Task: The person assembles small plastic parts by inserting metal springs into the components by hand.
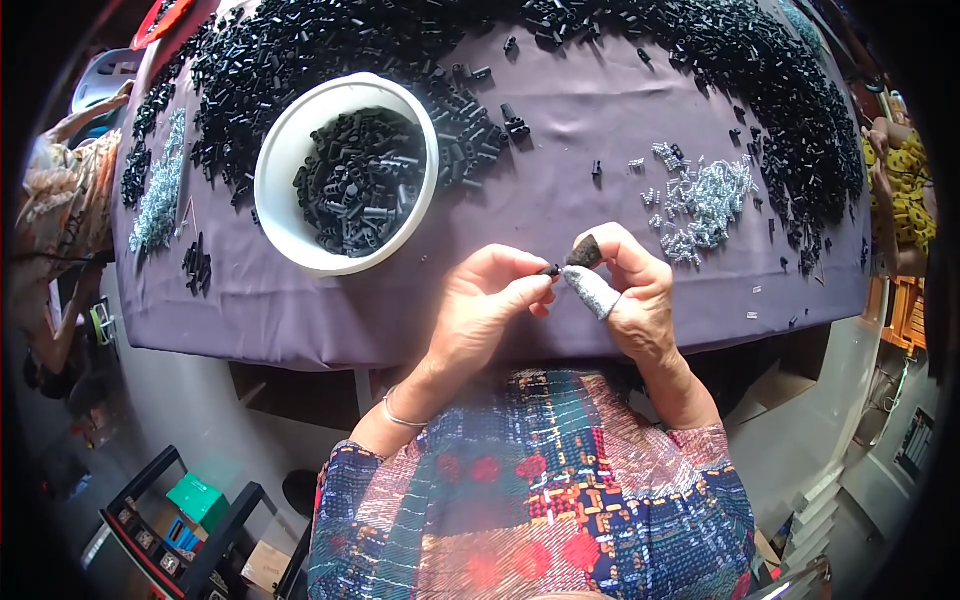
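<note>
Between thumb and forefinger, my left hand [478, 308] pinches a small black plastic piece [549, 270]. A bracelet circles that wrist. My right hand [640, 295] meets it from the other side, fingers closed at the same piece; a pale wrap [592, 292] covers the thumb and a dark one [583, 251] the forefinger. Whether the right fingers also hold a tiny part of their own is hidden. Ahead and to the left stands a white bucket [276, 215] with many black pieces inside. To the right of my hands lies a pile of small metal springs [705, 208].
A purple cloth covers the table [540, 200]. Heaps of black plastic pieces [300, 50] spread along its far side and down the right [800, 130]. More springs [160, 195] lie at the left. Other people sit at the left [75, 190] and right [900, 190] edges.
</note>
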The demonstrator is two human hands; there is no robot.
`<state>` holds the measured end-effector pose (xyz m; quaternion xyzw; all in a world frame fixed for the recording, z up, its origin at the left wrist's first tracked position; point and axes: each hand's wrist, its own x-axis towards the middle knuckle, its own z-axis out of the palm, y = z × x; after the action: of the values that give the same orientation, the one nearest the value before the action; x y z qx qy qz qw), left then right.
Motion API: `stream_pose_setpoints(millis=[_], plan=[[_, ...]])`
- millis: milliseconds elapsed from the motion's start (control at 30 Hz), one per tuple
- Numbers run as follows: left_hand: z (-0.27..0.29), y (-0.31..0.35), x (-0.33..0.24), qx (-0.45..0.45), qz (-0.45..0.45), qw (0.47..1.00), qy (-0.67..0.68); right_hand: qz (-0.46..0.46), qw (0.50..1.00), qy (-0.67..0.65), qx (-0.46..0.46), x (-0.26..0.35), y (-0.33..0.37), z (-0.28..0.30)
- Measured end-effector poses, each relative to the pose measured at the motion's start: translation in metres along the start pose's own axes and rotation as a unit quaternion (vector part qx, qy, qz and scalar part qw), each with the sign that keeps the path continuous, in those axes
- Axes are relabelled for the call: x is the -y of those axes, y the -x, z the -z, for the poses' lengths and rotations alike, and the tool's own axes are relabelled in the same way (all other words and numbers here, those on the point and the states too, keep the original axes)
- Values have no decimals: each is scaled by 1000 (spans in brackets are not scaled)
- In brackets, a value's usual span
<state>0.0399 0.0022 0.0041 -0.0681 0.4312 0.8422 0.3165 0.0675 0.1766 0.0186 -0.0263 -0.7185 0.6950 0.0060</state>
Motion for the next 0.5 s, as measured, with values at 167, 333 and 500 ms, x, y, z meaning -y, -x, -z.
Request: stream_pose_setpoints(millis=[167, 333, 500], plan=[[2, 3, 3, 15, -10, 1000, -22, 13, 1000, 4, -2, 3, 3, 0], [2, 3, 4, 19, -16, 1000, -19, 51, 994, 91, 3, -10, 7, 6], [2, 0, 6, 27, -17, 999, -18, 94, 981, 170, 0, 0, 8, 5]])
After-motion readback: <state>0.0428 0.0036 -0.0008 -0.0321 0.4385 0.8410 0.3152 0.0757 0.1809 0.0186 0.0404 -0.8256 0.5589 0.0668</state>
